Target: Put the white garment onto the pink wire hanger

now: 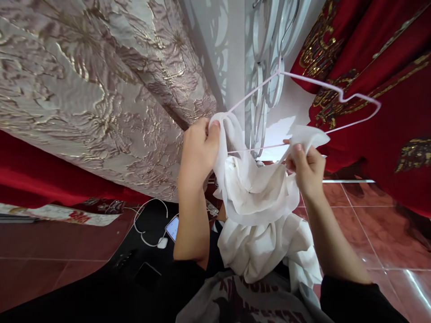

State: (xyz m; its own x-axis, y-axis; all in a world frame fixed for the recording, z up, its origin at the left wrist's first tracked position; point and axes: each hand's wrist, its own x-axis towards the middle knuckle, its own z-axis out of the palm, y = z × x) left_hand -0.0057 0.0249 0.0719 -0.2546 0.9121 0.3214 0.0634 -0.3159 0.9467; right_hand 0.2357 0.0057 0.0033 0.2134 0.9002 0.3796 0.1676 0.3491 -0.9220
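Note:
A white garment [266,244] hangs down in front of my lap, its sheer ruffled neckline stretched between my hands. My left hand [199,146] is closed on the left edge of that neckline, thumb on top. On the other side my right hand [305,168] pinches the right edge of the same cloth. A thin pale pink wire hanger [311,80] slants above, its left end passing into the cloth by my left hand. Its right shoulder sticks out bare past my right hand. The hanger's bottom wire runs across the neck opening.
Patterned pink-gold fabric [111,98] hangs on the left, red cloth with gold embroidery [380,89] on the right. A white metal grille [266,58] stands behind. A phone [172,228] and a white cable [143,237] lie on a black surface [124,262]. The floor has red tiles [370,229].

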